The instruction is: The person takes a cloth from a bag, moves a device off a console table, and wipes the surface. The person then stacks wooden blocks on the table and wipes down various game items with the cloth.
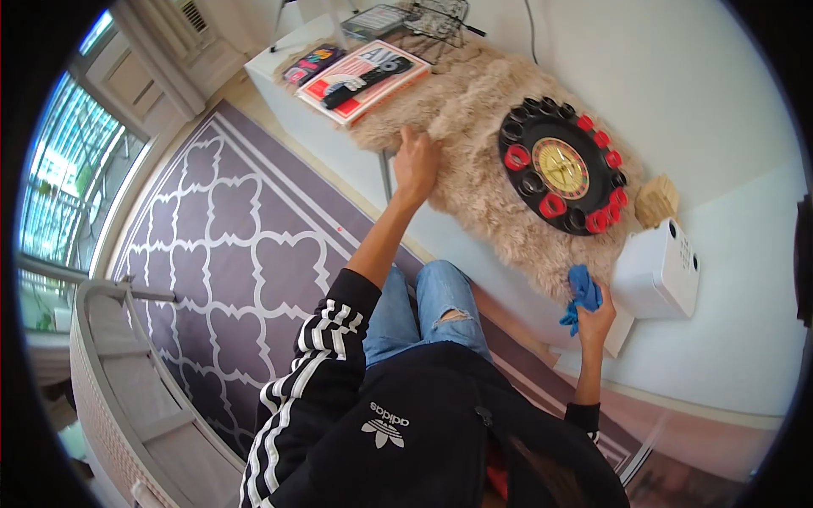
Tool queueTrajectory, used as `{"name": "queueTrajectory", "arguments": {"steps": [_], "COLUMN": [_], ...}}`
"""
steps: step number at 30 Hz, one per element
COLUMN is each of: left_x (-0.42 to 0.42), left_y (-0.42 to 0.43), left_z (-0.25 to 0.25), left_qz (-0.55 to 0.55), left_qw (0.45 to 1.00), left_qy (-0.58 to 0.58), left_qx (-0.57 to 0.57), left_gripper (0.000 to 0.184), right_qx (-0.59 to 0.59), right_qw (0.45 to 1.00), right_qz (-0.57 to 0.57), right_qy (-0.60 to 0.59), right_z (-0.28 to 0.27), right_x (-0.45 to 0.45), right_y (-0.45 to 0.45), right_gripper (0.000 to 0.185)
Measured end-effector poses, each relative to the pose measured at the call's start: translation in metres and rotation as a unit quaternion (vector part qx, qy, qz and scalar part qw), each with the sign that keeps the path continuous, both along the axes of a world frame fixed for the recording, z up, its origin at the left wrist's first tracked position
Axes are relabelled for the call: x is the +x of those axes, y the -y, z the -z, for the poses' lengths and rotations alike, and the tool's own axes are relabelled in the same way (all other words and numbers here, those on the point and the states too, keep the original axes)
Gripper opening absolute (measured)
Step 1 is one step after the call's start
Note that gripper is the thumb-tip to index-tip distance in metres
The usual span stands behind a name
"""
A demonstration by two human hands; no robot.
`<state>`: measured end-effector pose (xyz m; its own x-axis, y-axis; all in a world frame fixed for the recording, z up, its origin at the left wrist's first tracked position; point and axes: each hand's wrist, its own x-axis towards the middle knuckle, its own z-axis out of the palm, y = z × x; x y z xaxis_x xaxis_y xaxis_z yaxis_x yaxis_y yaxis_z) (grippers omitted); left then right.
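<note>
My left hand (417, 163) is closed at the front edge of a beige furry cover (474, 110), its fingertips against the fur; what they pinch, if anything, is hidden. At the right, my right hand (595, 317) grips a crumpled blue cloth (584, 292) beside the cover's right end and a white box (656, 269). Between and beyond my hands, a black roulette wheel set (560, 169) lies on the fur, ringed with red and black shot glasses.
A red and white box (364, 80) carrying a black object, a small colourful pouch (314, 64) and a wire basket (436, 19) stand at the far left end. A wooden piece (657, 200) leans by the wall. A patterned rug (229, 254) covers the floor.
</note>
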<state>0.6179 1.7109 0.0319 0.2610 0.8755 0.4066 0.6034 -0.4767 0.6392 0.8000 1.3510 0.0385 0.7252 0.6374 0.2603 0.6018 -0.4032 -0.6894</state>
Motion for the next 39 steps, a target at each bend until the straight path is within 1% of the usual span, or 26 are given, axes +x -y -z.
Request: {"name": "queueTrajectory", "arguments": {"steps": [1, 2, 3, 4, 5, 6, 8, 9, 14, 16, 17, 18, 20, 21, 23, 24, 25, 26, 27, 29, 31, 32, 34, 36, 37, 39], "left_x": [-0.002, -0.010, -0.019, -0.028, -0.034, -0.042, -0.057, -0.058, -0.074, -0.084, -0.089, -0.094, -0.101, -0.102, -0.100, -0.096, -0.093, -0.090, -0.090, -0.084, -0.082, -0.085, -0.090, -0.095, -0.098, -0.101], "left_y": [-0.002, -0.004, -0.005, -0.006, -0.008, -0.013, -0.037, -0.044, -0.057, -0.067, -0.074, -0.082, -0.100, -0.115, -0.154, -0.170, -0.181, -0.190, -0.195, -0.200, -0.201, -0.200, -0.198, -0.203, -0.202, -0.184], "left_z": [0.006, 0.005, 0.003, 0.000, -0.002, 0.004, 0.012, 0.012, 0.009, 0.002, -0.006, -0.017, -0.033, -0.033, -0.029, -0.021, -0.014, -0.009, -0.009, -0.007, -0.009, -0.011, -0.014, -0.010, -0.015, -0.029], "left_qz": [-0.014, -0.027, -0.059, -0.087, -0.126, -0.131, -0.028, 0.006, 0.086, 0.217, 0.228, 0.199, 0.149, 0.103, 0.043, 0.024, 0.031, 0.031, 0.037, 0.025, -0.016, -0.029, 0.000, 0.033, 0.059, 0.111], "left_qw": [0.998, 0.997, 0.988, 0.971, 0.965, 0.965, 0.984, 0.984, 0.984, 0.963, 0.960, 0.960, 0.955, 0.959, 0.968, 0.970, 0.976, 0.979, 0.975, 0.977, 0.977, 0.977, 0.981, 0.982, 0.986, 0.991], "left_qy": [0.012, 0.013, -0.001, -0.019, -0.014, -0.017, -0.074, -0.047, -0.026, -0.053, -0.052, -0.028, 0.024, 0.012, -0.056, -0.115, -0.135, -0.158, -0.161, -0.155, -0.157, -0.150, -0.101, -0.084, -0.056, -0.001], "left_qx": [0.065, 0.065, 0.145, 0.223, 0.230, 0.226, 0.162, 0.171, 0.154, 0.154, 0.157, 0.193, 0.257, 0.264, 0.240, 0.211, 0.167, 0.124, 0.150, 0.147, 0.145, 0.152, 0.163, 0.168, 0.146, 0.079], "left_gripper": [0.019, 0.019, 0.020, 0.022, 0.019, 0.019, 0.019, 0.021, 0.012, 0.008, 0.008, 0.010, 0.019, 0.030, 0.046, 0.052, 0.052, 0.051, 0.049, 0.046, 0.045, 0.045, 0.044, 0.047, 0.049, 0.054], "right_qx": [0.010, 0.020, 0.022, 0.044, 0.062, 0.057, 0.051, 0.057, 0.059, 0.074, 0.132, 0.134, 0.156, 0.148, 0.197, 0.196, 0.130, 0.131, 0.098, 0.070, 0.148, 0.149, 0.190, 0.170, 0.146, 0.149], "right_qw": [1.000, 0.999, 0.999, 0.999, 0.996, 0.996, 0.996, 0.995, 0.995, 0.991, 0.982, 0.979, 0.959, 0.962, 0.975, 0.977, 0.986, 0.985, 0.992, 0.996, 0.968, 0.966, 0.939, 0.934, 0.930, 0.916], "right_qz": [0.004, 0.008, -0.003, 0.009, 0.024, 0.019, 0.031, 0.039, 0.059, 0.104, 0.131, 0.146, 0.148, 0.128, 0.101, 0.085, 0.062, 0.070, 0.030, -0.022, -0.064, -0.072, -0.165, -0.199, -0.228, -0.207], "right_qy": [0.023, 0.046, 0.047, -0.006, -0.060, -0.062, -0.061, -0.071, -0.053, 0.042, 0.041, 0.045, 0.186, 0.191, -0.018, -0.023, 0.084, 0.087, 0.073, 0.058, -0.191, -0.197, -0.236, -0.244, -0.248, -0.308], "right_z": [0.000, 0.000, 0.001, 0.005, 0.005, 0.004, 0.000, -0.002, -0.003, -0.001, -0.006, -0.015, -0.034, -0.040, -0.040, -0.049, -0.046, -0.048, -0.053, -0.059, -0.059, -0.058, -0.056, -0.052, -0.054, -0.068], "right_x": [-0.003, -0.005, -0.006, -0.007, -0.009, -0.011, -0.013, -0.015, -0.023, -0.035, -0.048, -0.062, -0.090, -0.104, -0.128, -0.145, -0.148, -0.155, -0.164, -0.178, -0.189, -0.193, -0.198, -0.195, -0.192, -0.189], "right_y": [0.001, 0.002, 0.003, 0.006, 0.009, 0.009, 0.001, -0.001, 0.002, 0.006, 0.004, 0.000, -0.009, -0.016, -0.032, -0.047, -0.054, -0.062, -0.074, -0.107, -0.147, -0.172, -0.226, -0.281, -0.301, -0.321], "right_gripper": [0.046, 0.047, 0.047, 0.047, 0.047, 0.047, 0.048, 0.048, 0.049, 0.048, 0.047, 0.047, 0.047, 0.044, 0.039, 0.036, 0.037, 0.037, 0.038, 0.040, 0.039, 0.039, 0.039, 0.041, 0.042, 0.043]}}
